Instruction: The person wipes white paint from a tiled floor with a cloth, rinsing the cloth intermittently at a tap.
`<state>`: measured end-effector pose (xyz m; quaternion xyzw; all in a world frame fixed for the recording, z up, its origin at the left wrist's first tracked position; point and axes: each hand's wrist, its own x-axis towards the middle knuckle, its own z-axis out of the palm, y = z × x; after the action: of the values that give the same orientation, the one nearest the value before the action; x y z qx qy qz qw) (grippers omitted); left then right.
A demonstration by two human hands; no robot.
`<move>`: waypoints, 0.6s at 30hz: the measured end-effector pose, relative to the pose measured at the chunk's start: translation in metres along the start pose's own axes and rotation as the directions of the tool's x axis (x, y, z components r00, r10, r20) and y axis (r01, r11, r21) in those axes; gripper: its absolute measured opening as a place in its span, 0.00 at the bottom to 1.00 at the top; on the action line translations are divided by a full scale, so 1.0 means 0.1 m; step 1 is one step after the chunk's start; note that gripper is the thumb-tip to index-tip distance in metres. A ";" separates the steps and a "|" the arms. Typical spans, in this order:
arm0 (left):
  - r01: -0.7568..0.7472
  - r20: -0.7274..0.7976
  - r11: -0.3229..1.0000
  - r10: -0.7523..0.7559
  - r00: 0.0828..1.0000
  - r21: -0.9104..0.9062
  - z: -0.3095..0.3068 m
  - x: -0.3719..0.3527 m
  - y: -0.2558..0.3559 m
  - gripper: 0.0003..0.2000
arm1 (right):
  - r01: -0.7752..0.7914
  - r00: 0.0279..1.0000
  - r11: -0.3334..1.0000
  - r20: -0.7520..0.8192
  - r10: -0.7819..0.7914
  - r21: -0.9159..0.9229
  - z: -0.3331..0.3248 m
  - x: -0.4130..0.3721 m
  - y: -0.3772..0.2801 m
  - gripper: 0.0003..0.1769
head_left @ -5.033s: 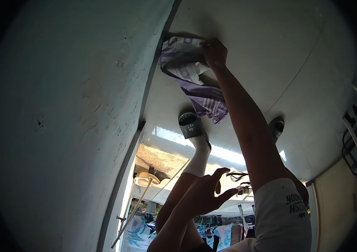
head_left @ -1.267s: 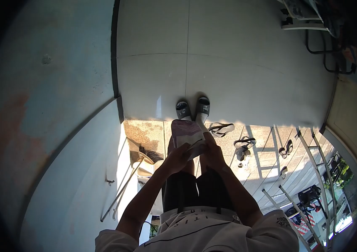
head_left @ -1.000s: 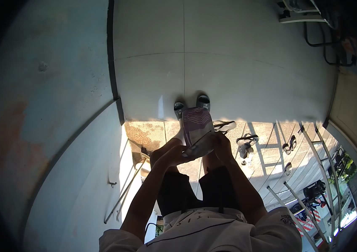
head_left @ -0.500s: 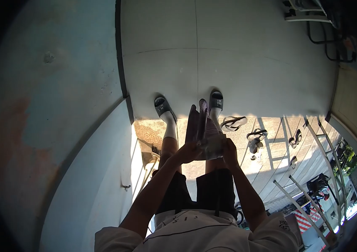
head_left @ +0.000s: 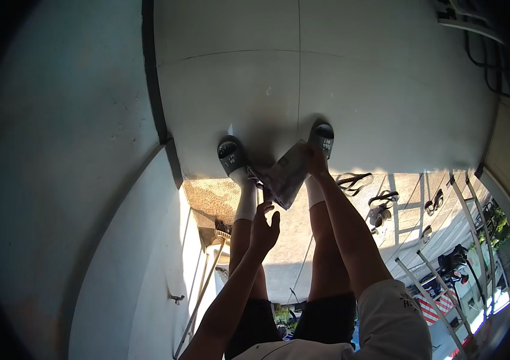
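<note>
Head view shows the folded cloth (head_left: 288,175) between the socked lower legs (head_left: 246,199), its right edge gripped by the right hand (head_left: 316,161), while the left hand (head_left: 263,231), thumb and fingers parted, hovers near its near corner; it looks light, soft and limp, probably best held by opposite edges.

Person (head_left: 330,240) in pale shirt (head_left: 306,349) and black shorts (head_left: 327,318).
Dark lettering (head_left: 410,300) marks one sleeve (head_left: 387,315); white socks (head_left: 246,201), dark slides (head_left: 229,157) with white print (head_left: 327,144).
</note>
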<state>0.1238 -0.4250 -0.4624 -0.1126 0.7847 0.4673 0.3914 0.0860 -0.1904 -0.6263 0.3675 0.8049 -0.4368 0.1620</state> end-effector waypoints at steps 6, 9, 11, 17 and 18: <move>0.156 0.439 0.938 -0.286 0.852 0.308 0.05 0.37 0.13 0.20 | 0.158 0.984 0.962 0.111 -0.136 -0.222 1.12 1.63 0.05 0.14; 0.129 0.378 0.988 -0.151 0.913 0.084 -0.02 0.54 0.50 0.23 | 0.131 0.988 0.918 0.123 -0.091 -0.374 1.37 2.05 0.01 0.17; 0.325 0.535 0.945 -0.261 0.803 -0.026 -0.19 0.62 0.61 0.24 | 0.113 0.991 0.884 0.118 -0.067 -0.454 1.44 2.19 -0.02 0.18; 0.365 0.415 0.930 -0.348 0.840 0.041 -0.49 0.82 0.70 0.23 | -0.007 1.000 0.869 0.018 0.018 -0.496 1.05 2.98 -0.32 0.30; 0.351 0.423 0.936 -0.333 0.843 0.038 -0.49 0.84 0.66 0.24 | -0.045 0.998 0.864 0.011 0.058 -0.502 0.99 3.08 -0.41 0.31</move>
<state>0.0068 -0.4143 -0.4673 -0.1546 0.6384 0.4194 0.6267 -0.1589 -0.1473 -0.8375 0.3286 0.8784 -0.2132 0.2738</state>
